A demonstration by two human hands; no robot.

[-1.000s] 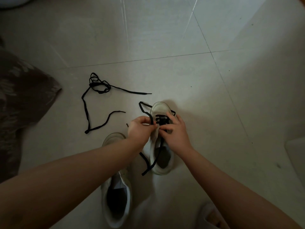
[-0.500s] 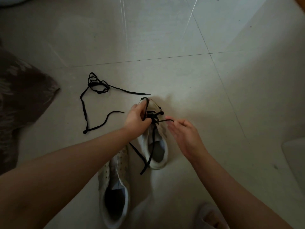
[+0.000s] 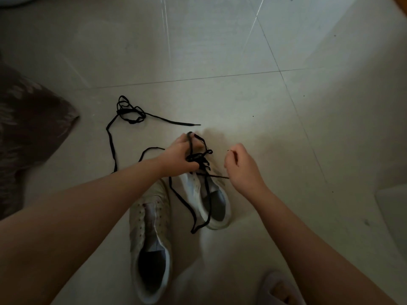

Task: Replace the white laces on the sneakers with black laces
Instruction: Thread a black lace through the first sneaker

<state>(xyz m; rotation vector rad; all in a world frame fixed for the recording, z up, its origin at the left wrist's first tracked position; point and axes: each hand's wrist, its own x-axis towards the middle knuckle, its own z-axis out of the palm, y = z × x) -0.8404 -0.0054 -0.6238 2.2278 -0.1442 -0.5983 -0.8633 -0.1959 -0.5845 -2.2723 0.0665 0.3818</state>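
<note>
Two white sneakers lie on the tiled floor. The right sneaker [image 3: 217,208] carries a black lace [image 3: 199,158] threaded through its front eyelets, with loose ends trailing over the heel. My left hand [image 3: 179,158] grips the sneaker's toe and a loop of that lace. To its right, my right hand [image 3: 241,167] pinches one end of the same lace and holds it taut, away from the shoe. The left sneaker [image 3: 149,238] has no lace. A second black lace [image 3: 130,116] lies loose on the floor at the upper left.
A dark patterned cushion [image 3: 28,128] sits at the left edge. A slipper on a foot [image 3: 279,289] shows at the bottom right. A pale object [image 3: 394,208] lies at the right edge.
My right hand has moved right, away from the shoe, drawing a lace end out. My left hand has shifted up onto the toe, and the shoe has tilted.
</note>
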